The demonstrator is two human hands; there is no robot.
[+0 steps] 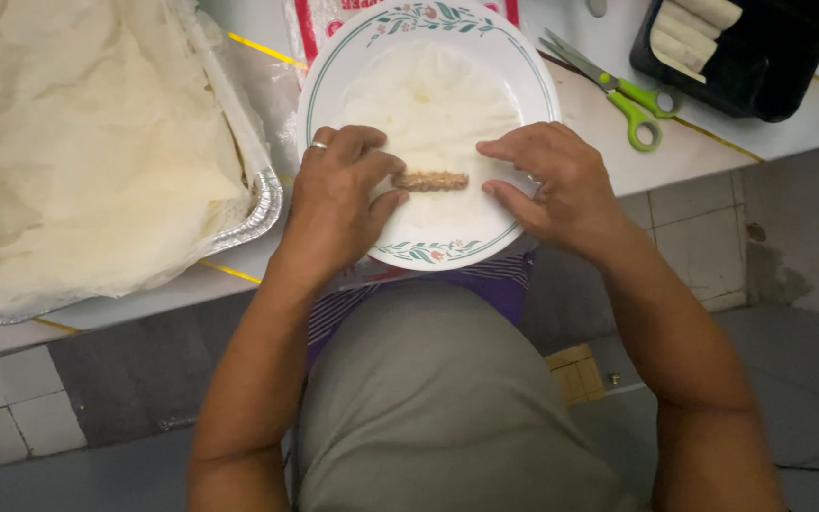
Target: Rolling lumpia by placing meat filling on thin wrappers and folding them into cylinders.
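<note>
Two hands (447,190) (both pinching) one filling strip (430,180).

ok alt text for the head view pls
Two bare hands, left hand and right hand, press a thin wrapper around a strip of filling on a floral-rimmed plate. A foil tray of wrappers sits left; green scissors and a black tray of rolls sit right.

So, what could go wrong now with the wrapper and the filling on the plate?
The thin wrapper may tear where the left hand and right hand press it.

The strip of filling looks exposed at the middle, so it might slip out.

The plate overhangs the counter edge and could perhaps tip.
</note>
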